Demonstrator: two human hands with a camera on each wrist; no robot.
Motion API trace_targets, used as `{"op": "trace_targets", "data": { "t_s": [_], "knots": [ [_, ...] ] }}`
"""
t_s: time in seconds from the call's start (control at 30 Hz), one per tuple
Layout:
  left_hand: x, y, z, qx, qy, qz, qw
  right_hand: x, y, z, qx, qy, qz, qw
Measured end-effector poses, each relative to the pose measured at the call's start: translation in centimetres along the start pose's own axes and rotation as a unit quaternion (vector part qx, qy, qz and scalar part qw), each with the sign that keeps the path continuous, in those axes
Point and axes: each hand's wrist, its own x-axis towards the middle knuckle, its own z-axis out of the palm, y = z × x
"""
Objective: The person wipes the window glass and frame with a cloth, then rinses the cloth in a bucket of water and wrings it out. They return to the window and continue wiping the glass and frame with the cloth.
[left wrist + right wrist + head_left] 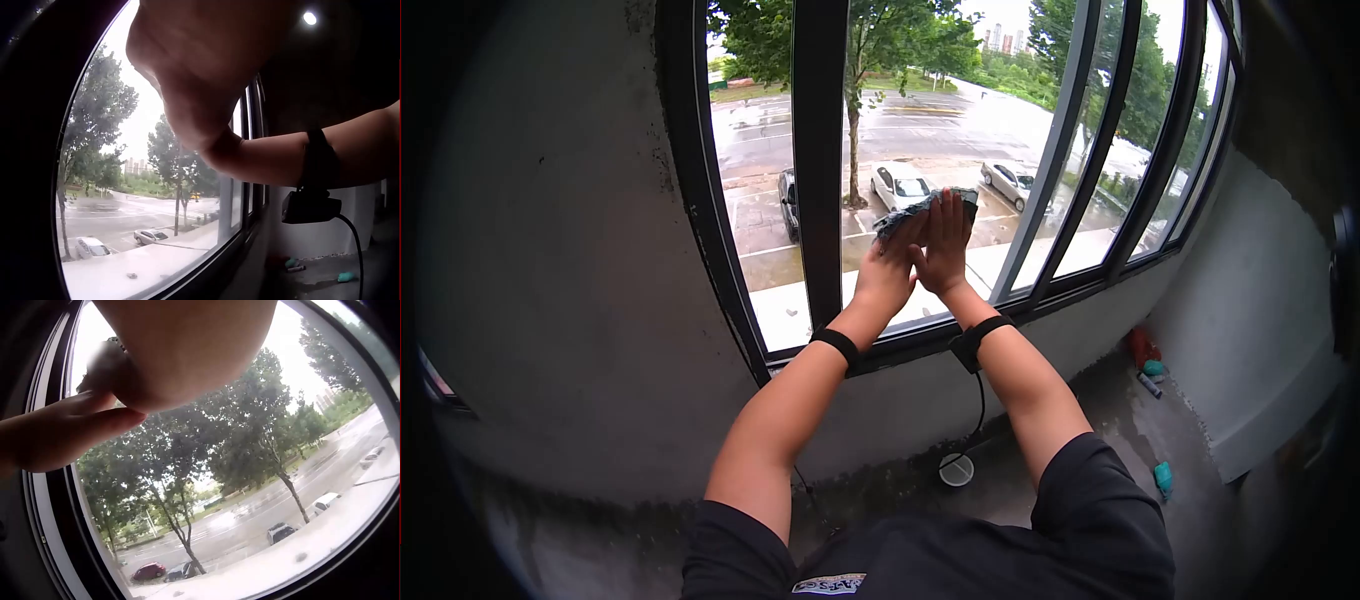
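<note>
Both hands reach forward side by side against the tall window pane [905, 130], over a crumpled grey cloth [970, 203]. My left hand [888, 272] lies on the cloth's left part, its fingertips partly hidden against it. Beside it, my right hand [945, 240] presses the cloth with straight fingers pointing up. The thumbs meet near the middle. Close up in the left wrist view, the left hand [187, 69] covers the cloth. In the right wrist view, the right hand [187, 350] fills the top, with the left hand [62, 431] beside it.
Dark frame bars [818, 150] stand left of the hands, and a grey sash edge [1055, 140] to the right. Below are the sill [900, 350], a white bucket [956, 470] and a teal bottle [1164, 480] on the floor. A cable [983, 400] hangs from the right wrist.
</note>
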Motion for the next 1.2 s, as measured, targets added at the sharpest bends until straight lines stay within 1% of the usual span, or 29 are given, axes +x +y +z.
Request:
{"op": "trace_targets", "data": {
  "t_s": [0.03, 0.1, 0.13, 0.2, 0.23, 0.27, 0.3, 0.37, 0.4, 0.43, 0.5, 0.53, 0.57, 0.63, 0.67, 0.7, 0.77, 0.8, 0.83, 0.9, 0.97, 1.03, 1.07, 1.1, 1.13, 1.17, 1.2],
  "knots": [
    [-1.0, -0.2, 0.1, -0.003, -0.001, -0.003, 1.0, -0.3, -0.7, 0.2, 0.0, -0.004, -0.002, 1.0],
    [-2.7, -0.7, 0.0, -0.062, 0.0, -0.016, 0.998, -0.5, -1.9, 0.7, -0.003, -0.021, -0.019, 1.0],
    [-3.4, -0.9, 0.6, -0.088, 0.027, -0.019, 0.996, -0.5, -2.2, 0.7, -0.004, -0.024, -0.02, 0.999],
    [-4.7, -1.0, 0.3, -0.114, 0.016, -0.032, 0.993, 0.1, -2.3, 0.4, -0.024, -0.054, -0.103, 0.993],
    [-5.0, -1.1, -0.1, -0.136, 0.007, -0.044, 0.99, 0.8, -2.2, 0.0, -0.027, -0.054, -0.105, 0.993],
    [-5.2, -1.1, -0.3, -0.157, 0.011, -0.046, 0.986, 1.5, -1.9, -0.5, -0.06, -0.086, -0.16, 0.982],
    [-5.3, -1.0, -0.8, -0.159, 0.015, -0.047, 0.986, 2.5, -1.9, -1.1, -0.092, -0.116, -0.214, 0.966],
    [-4.9, -0.4, -1.6, -0.233, 0.017, -0.093, 0.968, 5.6, -2.1, -2.8, -0.123, -0.145, -0.29, 0.938],
    [-4.6, 0.0, -1.8, -0.256, 0.04, -0.1, 0.961, 7.2, -2.3, -3.4, -0.134, -0.155, -0.334, 0.92],
    [-4.3, 0.3, -1.7, -0.256, 0.04, -0.098, 0.961, 8.8, -2.3, -4.0, -0.144, -0.165, -0.375, 0.901],
    [-3.7, 1.0, -1.2, -0.244, 0.079, -0.13, 0.958, 11.8, -2.0, -4.8, -0.163, -0.228, -0.453, 0.846],
    [-3.2, 1.0, -1.1, -0.262, 0.079, -0.131, 0.953, 13.4, -2.1, -5.3, -0.16, -0.207, -0.497, 0.827],
    [-2.8, 1.3, -1.0, -0.258, 0.077, -0.128, 0.955, 14.6, -1.9, -5.2, -0.17, -0.216, -0.522, 0.807],
    [-1.6, 1.8, -1.6, -0.273, 0.112, -0.16, 0.942, 16.9, -2.0, -5.4, -0.168, -0.196, -0.571, 0.779],
    [-0.9, 2.1, -2.0, -0.305, 0.11, -0.175, 0.93, 18.0, -2.2, -5.7, -0.17, -0.196, -0.587, 0.767],
    [-0.1, 2.2, -2.1, -0.3, 0.107, -0.171, 0.932, 18.9, -2.0, -5.5, -0.175, -0.213, -0.593, 0.757],
    [1.6, 2.2, -2.5, -0.281, 0.161, -0.207, 0.923, 21.5, -2.3, -6.2, -0.107, -0.22, -0.609, 0.754],
    [2.7, 2.1, -3.1, -0.277, 0.186, -0.205, 0.92, 22.9, -2.1, -6.4, -0.082, -0.222, -0.61, 0.756],
    [3.7, 1.7, -2.8, -0.243, 0.213, -0.202, 0.924, 23.9, -1.9, -6.3, -0.058, -0.225, -0.61, 0.758],
    [6.0, 0.5, -4.5, -0.19, 0.245, -0.201, 0.929, 26.0, -1.3, -7.1, -0.069, -0.143, -0.595, 0.788],
    [8.6, -1.2, -6.9, -0.148, 0.276, -0.181, 0.932, 27.8, -0.6, -8.2, -0.135, -0.06, -0.554, 0.819],
    [10.8, -3.0, -9.3, -0.083, 0.297, -0.14, 0.941, 29.3, 0.6, -9.1, -0.153, 0.02, -0.506, 0.848],
    [11.9, -4.0, -10.4, -0.052, 0.311, -0.115, 0.942, 29.7, 0.9, -9.3, -0.17, 0.055, -0.468, 0.866],
    [13.1, -4.9, -11.8, -0.032, 0.326, -0.093, 0.94, 30.7, 1.6, -9.4, -0.134, 0.054, -0.451, 0.881],
    [14.2, -6.2, -12.8, 0.013, 0.325, -0.078, 0.942, 31.4, 1.8, -9.3, -0.156, 0.099, -0.41, 0.893],
    [15.3, -7.2, -14.2, 0.034, 0.327, -0.062, 0.942, 31.8, 2.0, -9.3, -0.176, 0.142, -0.365, 0.903],
    [16.6, -8.4, -15.6, 0.043, 0.346, -0.026, 0.937, 32.7, 2.1, -10.4, -0.172, 0.149, -0.361, 0.904]
  ]
}}
